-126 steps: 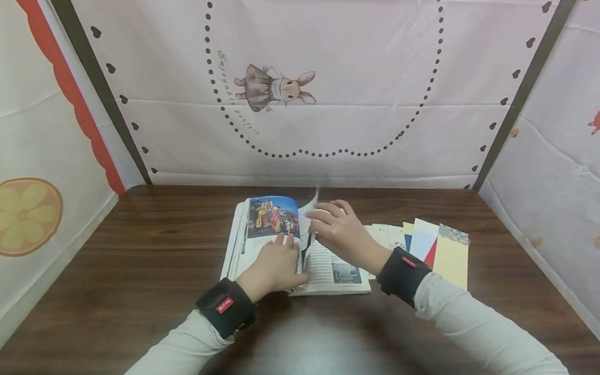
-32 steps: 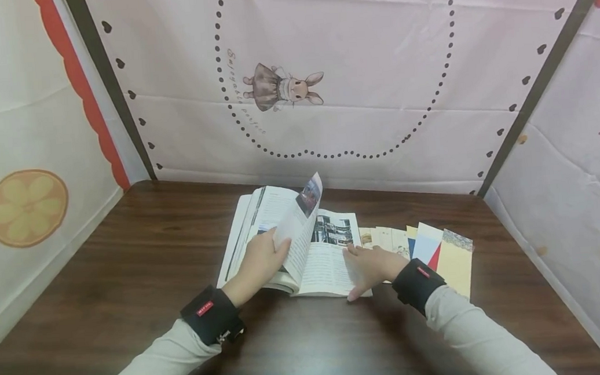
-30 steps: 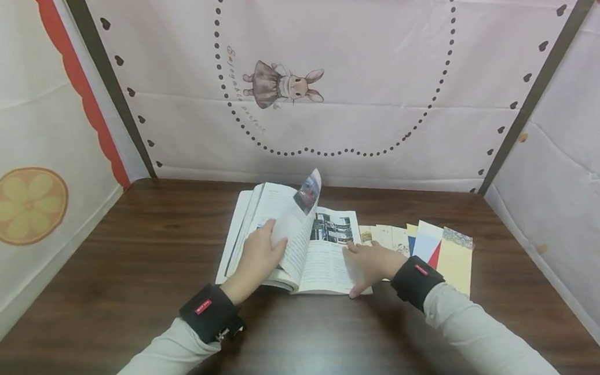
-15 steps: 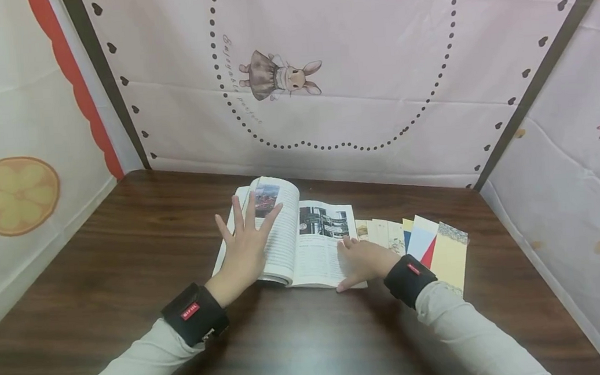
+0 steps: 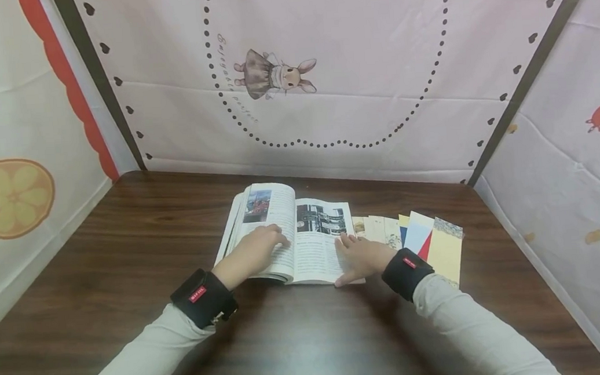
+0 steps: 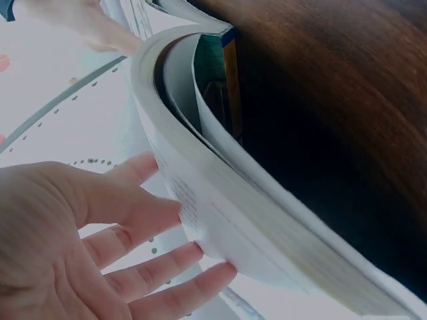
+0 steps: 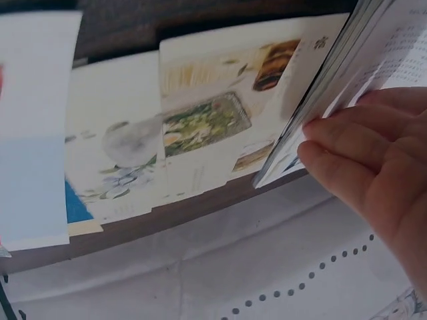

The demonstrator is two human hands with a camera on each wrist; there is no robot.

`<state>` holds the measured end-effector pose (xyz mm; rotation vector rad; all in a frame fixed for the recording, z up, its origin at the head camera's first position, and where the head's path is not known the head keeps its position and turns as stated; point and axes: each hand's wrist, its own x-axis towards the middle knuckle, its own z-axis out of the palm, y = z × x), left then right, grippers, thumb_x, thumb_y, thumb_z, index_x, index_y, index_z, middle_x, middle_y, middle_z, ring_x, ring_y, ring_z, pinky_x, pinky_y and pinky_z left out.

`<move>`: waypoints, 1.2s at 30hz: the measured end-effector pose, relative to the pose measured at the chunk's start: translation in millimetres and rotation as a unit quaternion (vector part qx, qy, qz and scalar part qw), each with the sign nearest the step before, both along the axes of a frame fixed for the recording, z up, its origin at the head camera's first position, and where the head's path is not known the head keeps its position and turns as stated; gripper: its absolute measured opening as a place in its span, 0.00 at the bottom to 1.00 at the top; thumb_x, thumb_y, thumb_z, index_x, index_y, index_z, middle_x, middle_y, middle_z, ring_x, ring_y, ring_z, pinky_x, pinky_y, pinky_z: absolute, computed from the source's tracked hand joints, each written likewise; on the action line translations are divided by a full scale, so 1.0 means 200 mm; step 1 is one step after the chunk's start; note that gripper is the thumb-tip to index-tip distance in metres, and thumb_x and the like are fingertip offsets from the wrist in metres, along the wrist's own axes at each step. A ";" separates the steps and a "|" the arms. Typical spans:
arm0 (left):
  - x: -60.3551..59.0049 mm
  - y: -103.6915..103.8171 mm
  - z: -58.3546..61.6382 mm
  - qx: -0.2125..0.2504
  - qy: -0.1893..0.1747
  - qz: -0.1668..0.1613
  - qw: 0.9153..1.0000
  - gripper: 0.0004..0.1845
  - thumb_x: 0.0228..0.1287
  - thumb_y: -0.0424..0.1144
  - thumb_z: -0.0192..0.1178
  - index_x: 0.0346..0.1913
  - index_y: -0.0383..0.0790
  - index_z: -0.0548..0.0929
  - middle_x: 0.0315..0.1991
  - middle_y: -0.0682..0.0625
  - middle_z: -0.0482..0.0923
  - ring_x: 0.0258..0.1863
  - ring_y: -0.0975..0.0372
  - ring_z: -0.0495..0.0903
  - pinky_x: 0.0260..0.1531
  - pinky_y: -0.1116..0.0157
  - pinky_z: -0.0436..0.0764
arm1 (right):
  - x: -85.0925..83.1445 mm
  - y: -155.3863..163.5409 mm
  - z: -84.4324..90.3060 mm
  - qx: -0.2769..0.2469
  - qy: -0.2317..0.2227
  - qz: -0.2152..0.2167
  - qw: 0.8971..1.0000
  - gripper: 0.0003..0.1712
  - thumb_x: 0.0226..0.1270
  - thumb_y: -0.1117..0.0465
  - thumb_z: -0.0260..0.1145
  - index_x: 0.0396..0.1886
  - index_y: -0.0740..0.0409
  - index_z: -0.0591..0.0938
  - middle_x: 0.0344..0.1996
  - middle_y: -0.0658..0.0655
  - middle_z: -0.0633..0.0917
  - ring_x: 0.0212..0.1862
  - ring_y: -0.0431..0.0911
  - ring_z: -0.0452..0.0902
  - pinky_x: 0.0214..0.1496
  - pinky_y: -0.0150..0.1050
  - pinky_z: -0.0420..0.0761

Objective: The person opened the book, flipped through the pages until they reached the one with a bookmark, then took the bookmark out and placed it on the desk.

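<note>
A thick paperback book (image 5: pixel 280 206) lies spread on the table, its left pages bowed up and its right page nearly flat. Across the left page lies my left hand (image 5: pixel 254 251). The left wrist view shows its loosely bent fingers (image 6: pixel 163 273) with their tips against the curved page. My right hand (image 5: pixel 366 256) rests on the outer edge of the right page, thumb spread toward the lower corner. In the right wrist view its fingertips (image 7: pixel 317 130) sit at the page edges. Neither hand is curled round anything.
Right of the book, several printed cards (image 5: pixel 447 247) lie fanned out and overlapping, partly behind my right hand. The dark wooden table (image 5: pixel 310 338) ends at a back cloth (image 5: pixel 365 78) with a rabbit print. Cloth sides stand at left and right.
Earlier my left hand turned a leaf to the left, then spread its fingers over the left page. It has since moved toward the spine. My right hand stays on the right page.
</note>
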<state>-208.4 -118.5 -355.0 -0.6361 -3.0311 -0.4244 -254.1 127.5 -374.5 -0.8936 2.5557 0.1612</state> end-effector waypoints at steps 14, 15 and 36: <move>-0.02 0.01 -0.02 0.034 0.008 0.008 0.999 0.15 0.51 0.22 0.58 0.41 0.36 0.85 0.44 0.43 0.83 0.47 0.50 0.81 0.50 0.55 0.78 | 0.10 -0.01 -0.01 -0.016 0.178 0.224 0.958 0.17 0.62 0.57 0.65 0.51 0.55 0.79 0.47 0.53 0.85 0.40 0.44 0.83 0.41 0.35 0.82; -0.02 0.01 -0.01 0.034 0.007 0.008 0.999 0.14 0.51 0.22 0.58 0.41 0.36 0.85 0.44 0.43 0.83 0.47 0.50 0.81 0.50 0.55 0.78 | 0.11 -0.01 -0.01 -0.015 0.197 0.243 0.950 0.15 0.60 0.59 0.66 0.47 0.55 0.80 0.42 0.52 0.86 0.38 0.43 0.83 0.40 0.34 0.81; 0.00 0.09 0.06 -0.046 -0.079 -0.003 0.996 0.28 0.50 0.55 0.63 0.45 0.34 0.83 0.54 0.31 0.76 0.54 0.39 0.75 0.43 0.48 0.81 | 0.06 -0.23 0.24 -0.261 0.482 0.220 0.807 0.14 0.46 0.64 0.76 0.33 0.52 0.82 0.47 0.52 0.85 0.56 0.49 0.77 0.57 0.47 0.76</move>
